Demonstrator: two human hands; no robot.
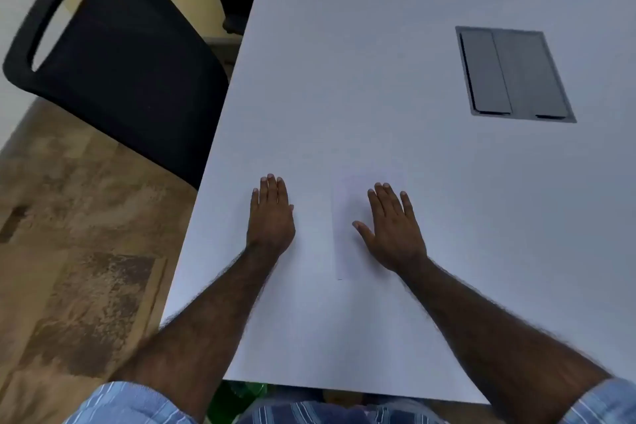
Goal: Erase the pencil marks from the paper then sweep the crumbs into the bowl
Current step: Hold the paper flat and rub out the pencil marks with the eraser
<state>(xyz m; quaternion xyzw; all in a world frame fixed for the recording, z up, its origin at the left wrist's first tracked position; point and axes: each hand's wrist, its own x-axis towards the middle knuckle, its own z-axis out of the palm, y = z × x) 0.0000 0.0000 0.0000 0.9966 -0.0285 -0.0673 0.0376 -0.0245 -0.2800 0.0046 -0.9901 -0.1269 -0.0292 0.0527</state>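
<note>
Paper (347, 217) lengthwise away from person

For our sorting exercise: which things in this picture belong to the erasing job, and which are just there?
Job:
paper, faint, flat on the table
right hand, flat on the paper
left hand, flat on the table beside it

Just there:
table
chair
grey hatch

No eraser or bowl clearly visible.

Paper (347, 217) on table (378, 79); right hand (392, 231) on paper, left hand (272, 217) beside; chair (120, 45) left of table.
</note>
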